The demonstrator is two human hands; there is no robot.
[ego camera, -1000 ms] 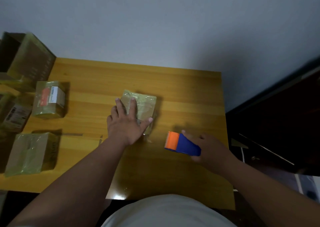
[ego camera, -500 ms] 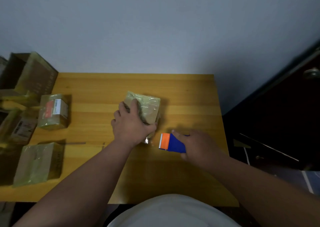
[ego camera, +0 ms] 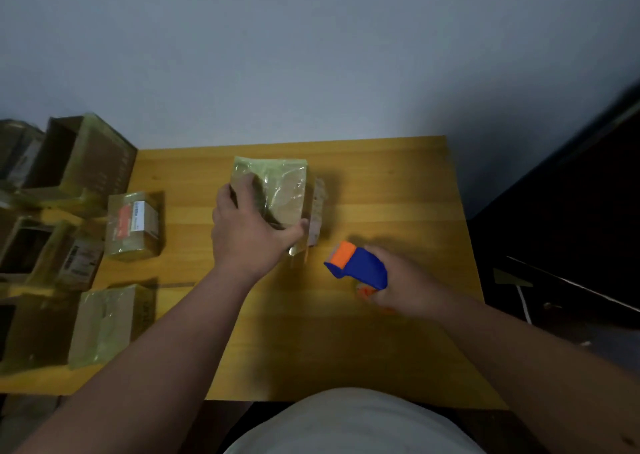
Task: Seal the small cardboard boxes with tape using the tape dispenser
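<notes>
Tilted up since before, box [ego camera: 277,190] gripped by left hand [ego camera: 249,232]; right hand [ego camera: 405,287] grips half-hidden dispenser [ego camera: 360,266].

A plain grey-blue wall [ego camera: 311,55] fills the upper half of the view, unmarked and dimly lit, with a soft shadow darkening it toward the right. Against it stands a yellow wooden table [ego camera: 398,183] with visible grain lines — its far edge meets the wall, its right edge borders a dark area. To the right stands dark furniture [ego camera: 571,211] — too dim to tell what kind — and below it a strip of dim floor [ego camera: 595,346] with a pale cable [ego camera: 523,304] running down.
</notes>
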